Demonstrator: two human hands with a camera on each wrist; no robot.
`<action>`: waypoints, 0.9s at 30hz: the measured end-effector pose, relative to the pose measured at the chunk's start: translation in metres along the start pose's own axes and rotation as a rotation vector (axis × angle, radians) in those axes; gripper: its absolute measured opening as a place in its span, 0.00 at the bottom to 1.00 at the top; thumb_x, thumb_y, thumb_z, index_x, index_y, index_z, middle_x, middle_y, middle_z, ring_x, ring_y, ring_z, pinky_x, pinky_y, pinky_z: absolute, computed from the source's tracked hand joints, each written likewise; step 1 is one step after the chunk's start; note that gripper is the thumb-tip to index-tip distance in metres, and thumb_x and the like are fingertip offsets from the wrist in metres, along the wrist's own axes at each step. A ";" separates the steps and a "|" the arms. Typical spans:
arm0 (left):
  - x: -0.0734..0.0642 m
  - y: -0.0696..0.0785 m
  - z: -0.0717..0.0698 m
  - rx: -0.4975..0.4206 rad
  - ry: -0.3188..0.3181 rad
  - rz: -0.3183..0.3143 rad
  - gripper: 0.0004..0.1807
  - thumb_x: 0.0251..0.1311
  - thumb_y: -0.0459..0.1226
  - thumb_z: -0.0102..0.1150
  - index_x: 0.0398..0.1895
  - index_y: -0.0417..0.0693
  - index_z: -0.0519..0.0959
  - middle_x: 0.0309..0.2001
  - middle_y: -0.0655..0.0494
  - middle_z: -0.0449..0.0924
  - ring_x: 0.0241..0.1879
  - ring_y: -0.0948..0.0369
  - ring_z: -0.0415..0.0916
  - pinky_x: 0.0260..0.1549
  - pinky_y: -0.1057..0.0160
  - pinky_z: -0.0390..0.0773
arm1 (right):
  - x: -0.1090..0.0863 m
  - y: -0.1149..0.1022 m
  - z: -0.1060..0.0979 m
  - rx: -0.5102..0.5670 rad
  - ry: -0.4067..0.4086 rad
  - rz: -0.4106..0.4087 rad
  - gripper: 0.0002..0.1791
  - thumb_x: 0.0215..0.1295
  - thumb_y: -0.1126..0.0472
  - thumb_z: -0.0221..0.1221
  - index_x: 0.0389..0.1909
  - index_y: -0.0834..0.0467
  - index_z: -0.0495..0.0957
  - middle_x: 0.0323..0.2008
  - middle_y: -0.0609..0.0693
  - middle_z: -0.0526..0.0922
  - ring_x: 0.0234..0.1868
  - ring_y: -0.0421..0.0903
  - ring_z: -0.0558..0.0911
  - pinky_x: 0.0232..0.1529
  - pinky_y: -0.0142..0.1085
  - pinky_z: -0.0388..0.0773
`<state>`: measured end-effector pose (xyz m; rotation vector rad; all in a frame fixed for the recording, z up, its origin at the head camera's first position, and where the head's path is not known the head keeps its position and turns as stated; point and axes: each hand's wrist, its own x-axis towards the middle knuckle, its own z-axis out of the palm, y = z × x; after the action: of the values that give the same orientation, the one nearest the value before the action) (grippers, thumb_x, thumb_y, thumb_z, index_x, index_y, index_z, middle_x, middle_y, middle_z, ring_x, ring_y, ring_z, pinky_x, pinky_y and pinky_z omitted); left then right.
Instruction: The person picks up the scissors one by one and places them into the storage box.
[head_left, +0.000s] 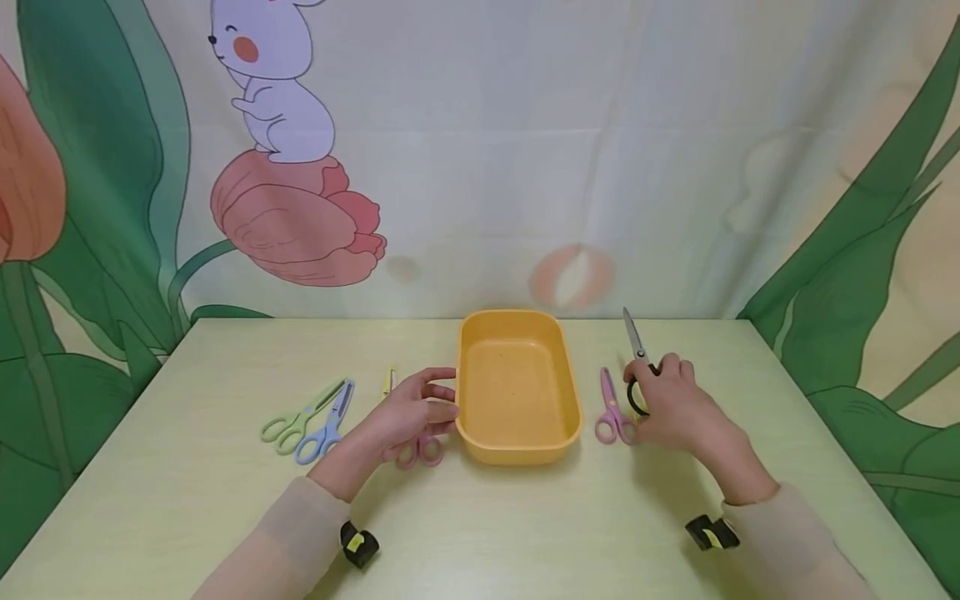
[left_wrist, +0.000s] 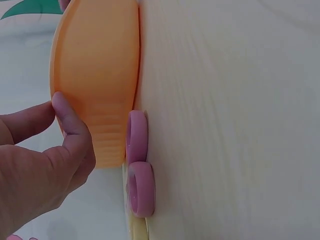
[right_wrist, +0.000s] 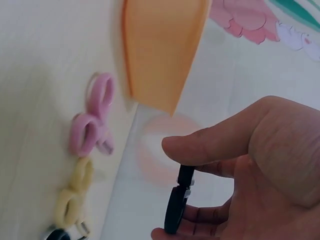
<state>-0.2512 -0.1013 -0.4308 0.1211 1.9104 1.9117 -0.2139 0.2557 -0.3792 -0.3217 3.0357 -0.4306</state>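
Note:
A yellow-orange plastic bin [head_left: 517, 454] stands mid-table. At its left rim, my left hand [head_left: 416, 404] pinches the edge with thumb and bent fingers, best seen in the left wrist view. My right hand [head_left: 678, 408], raised right of the bin, grips black-handled scissors [head_left: 638, 342] by the handle, blades pointing away. Pink scissors [head_left: 614, 421] lie between bin and right hand. Yellow scissors [right_wrist: 75, 192] lie beside them in the right wrist view, with a black handle [right_wrist: 56, 234] at the frame's edge. Under my left hand are pink-handled scissors [head_left: 430, 450], partly hidden.
Green scissors [head_left: 288, 429] and blue scissors [head_left: 322, 437] lie on the left of the table, overlapping or close together. A yellow tool tip [head_left: 389, 381] shows behind my left hand. The pale table [head_left: 525, 533] ends at a printed curtain [head_left: 480, 167].

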 end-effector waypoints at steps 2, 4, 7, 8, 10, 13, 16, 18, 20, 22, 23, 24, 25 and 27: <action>0.000 0.000 0.000 0.002 0.000 0.001 0.33 0.67 0.22 0.55 0.75 0.37 0.59 0.59 0.33 0.66 0.44 0.51 0.79 0.45 0.63 0.83 | 0.002 -0.008 -0.002 0.000 0.003 -0.003 0.32 0.53 0.61 0.72 0.58 0.60 0.70 0.46 0.68 0.65 0.50 0.65 0.65 0.36 0.52 0.76; 0.000 0.000 0.000 0.009 -0.002 0.002 0.33 0.68 0.22 0.55 0.75 0.37 0.60 0.58 0.34 0.67 0.42 0.53 0.79 0.44 0.63 0.82 | 0.003 -0.014 -0.003 -0.007 0.009 -0.011 0.31 0.53 0.59 0.72 0.57 0.60 0.71 0.45 0.67 0.66 0.49 0.65 0.65 0.35 0.51 0.76; 0.001 0.000 -0.001 0.019 -0.006 0.002 0.33 0.68 0.22 0.55 0.75 0.37 0.60 0.58 0.34 0.67 0.41 0.54 0.78 0.44 0.63 0.82 | 0.005 -0.022 -0.004 -0.025 0.017 -0.034 0.31 0.54 0.55 0.73 0.56 0.59 0.71 0.43 0.66 0.66 0.47 0.65 0.66 0.38 0.52 0.75; 0.001 0.000 -0.001 0.021 -0.006 0.000 0.33 0.68 0.22 0.55 0.75 0.37 0.60 0.58 0.34 0.67 0.41 0.54 0.78 0.43 0.63 0.82 | 0.005 -0.024 -0.004 -0.029 0.020 -0.040 0.31 0.54 0.54 0.73 0.55 0.59 0.71 0.43 0.66 0.66 0.47 0.65 0.66 0.38 0.53 0.75; 0.001 -0.001 -0.001 0.023 -0.009 -0.005 0.33 0.68 0.22 0.55 0.75 0.38 0.60 0.58 0.35 0.67 0.40 0.55 0.78 0.43 0.63 0.82 | 0.007 -0.030 -0.004 -0.028 0.018 -0.049 0.31 0.53 0.57 0.73 0.55 0.58 0.70 0.43 0.66 0.65 0.47 0.66 0.66 0.39 0.53 0.74; 0.002 -0.001 -0.002 0.020 -0.011 -0.008 0.33 0.68 0.22 0.55 0.75 0.38 0.59 0.58 0.34 0.67 0.40 0.55 0.78 0.42 0.63 0.81 | 0.009 -0.039 -0.005 -0.006 0.009 -0.058 0.30 0.50 0.65 0.65 0.56 0.58 0.69 0.45 0.67 0.64 0.49 0.67 0.64 0.34 0.49 0.73; 0.002 -0.001 -0.002 0.018 -0.012 -0.009 0.33 0.68 0.22 0.55 0.75 0.38 0.59 0.58 0.35 0.67 0.40 0.55 0.78 0.44 0.63 0.82 | 0.012 -0.048 -0.004 0.012 -0.003 -0.071 0.28 0.54 0.68 0.61 0.58 0.58 0.69 0.46 0.67 0.63 0.51 0.67 0.63 0.29 0.45 0.72; 0.002 -0.001 -0.002 0.015 -0.013 -0.007 0.34 0.68 0.22 0.55 0.75 0.37 0.59 0.57 0.35 0.67 0.40 0.55 0.78 0.45 0.62 0.82 | 0.013 -0.054 -0.003 0.012 -0.002 -0.084 0.25 0.60 0.68 0.60 0.59 0.58 0.69 0.47 0.67 0.63 0.51 0.66 0.63 0.31 0.45 0.73; 0.002 0.000 -0.002 0.013 -0.014 -0.006 0.34 0.68 0.22 0.55 0.75 0.37 0.59 0.57 0.35 0.67 0.41 0.54 0.78 0.45 0.61 0.82 | 0.015 -0.058 0.000 0.007 0.002 -0.096 0.23 0.63 0.67 0.60 0.59 0.58 0.69 0.47 0.66 0.63 0.52 0.66 0.63 0.35 0.47 0.74; 0.003 0.001 -0.001 0.014 -0.016 -0.008 0.34 0.67 0.22 0.55 0.75 0.36 0.59 0.57 0.35 0.67 0.41 0.54 0.78 0.45 0.61 0.83 | 0.016 -0.063 0.002 0.004 0.007 -0.108 0.23 0.63 0.67 0.61 0.59 0.58 0.69 0.46 0.66 0.64 0.51 0.65 0.64 0.38 0.48 0.75; 0.003 0.001 -0.001 0.017 -0.019 -0.006 0.33 0.67 0.22 0.55 0.75 0.36 0.59 0.57 0.34 0.67 0.41 0.54 0.78 0.45 0.61 0.83 | 0.017 -0.065 0.003 0.004 0.011 -0.118 0.24 0.63 0.68 0.61 0.59 0.59 0.69 0.46 0.66 0.64 0.51 0.65 0.64 0.39 0.49 0.75; 0.004 0.001 -0.001 0.019 -0.022 -0.008 0.33 0.68 0.22 0.55 0.74 0.35 0.59 0.58 0.34 0.67 0.42 0.54 0.78 0.45 0.60 0.83 | 0.017 -0.068 0.004 0.005 0.013 -0.127 0.24 0.63 0.68 0.61 0.59 0.58 0.69 0.46 0.65 0.64 0.50 0.65 0.64 0.39 0.48 0.75; 0.004 0.001 -0.002 0.019 -0.023 -0.011 0.33 0.68 0.22 0.55 0.74 0.34 0.59 0.58 0.34 0.67 0.42 0.54 0.78 0.46 0.60 0.83 | 0.018 -0.070 0.005 0.004 0.018 -0.137 0.24 0.62 0.68 0.61 0.59 0.59 0.69 0.46 0.65 0.64 0.50 0.64 0.64 0.39 0.48 0.75; 0.005 0.002 -0.002 0.022 -0.022 -0.019 0.32 0.68 0.22 0.55 0.74 0.33 0.59 0.58 0.34 0.67 0.42 0.54 0.77 0.46 0.60 0.83 | 0.020 -0.075 0.008 0.005 0.031 -0.158 0.23 0.62 0.68 0.61 0.58 0.59 0.69 0.46 0.65 0.64 0.50 0.64 0.65 0.38 0.47 0.76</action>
<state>-0.2569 -0.1012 -0.4302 0.1292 1.9114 1.8700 -0.2180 0.1785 -0.3667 -0.5622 3.0509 -0.4557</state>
